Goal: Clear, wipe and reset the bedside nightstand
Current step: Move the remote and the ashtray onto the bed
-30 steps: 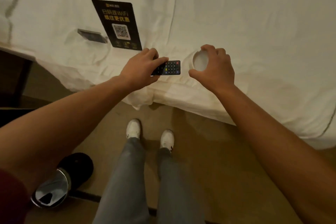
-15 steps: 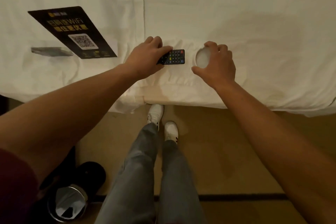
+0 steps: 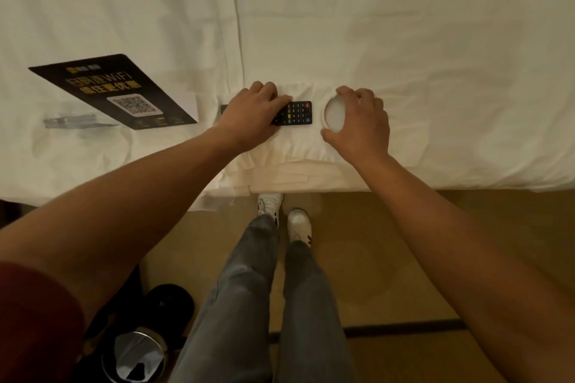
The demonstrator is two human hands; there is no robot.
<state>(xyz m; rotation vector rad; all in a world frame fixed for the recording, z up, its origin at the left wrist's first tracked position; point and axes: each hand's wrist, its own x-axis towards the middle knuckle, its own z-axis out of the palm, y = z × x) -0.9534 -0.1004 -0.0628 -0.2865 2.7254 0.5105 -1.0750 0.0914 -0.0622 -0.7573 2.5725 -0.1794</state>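
On the bed (image 3: 404,40) edge, nightstand items parked; nightstand itself not in view. Left hand (image 3: 249,116) grips the black remote (image 3: 295,113), fingers curled over its near end. Right hand (image 3: 362,121) grasps a round white dish (image 3: 333,113), thumb and fingers around its rim. Both items rest on the sheet, just beside each other.

Risks, as judgement: soft bedding near the edge, so the dish could tip or slide floorward if let go on a fold; the remote likewise.

Count: one remote, one dish, one black WiFi card (image 3: 115,93), one flat clear stand (image 3: 74,121) beside it, one bin (image 3: 137,348) on the floor
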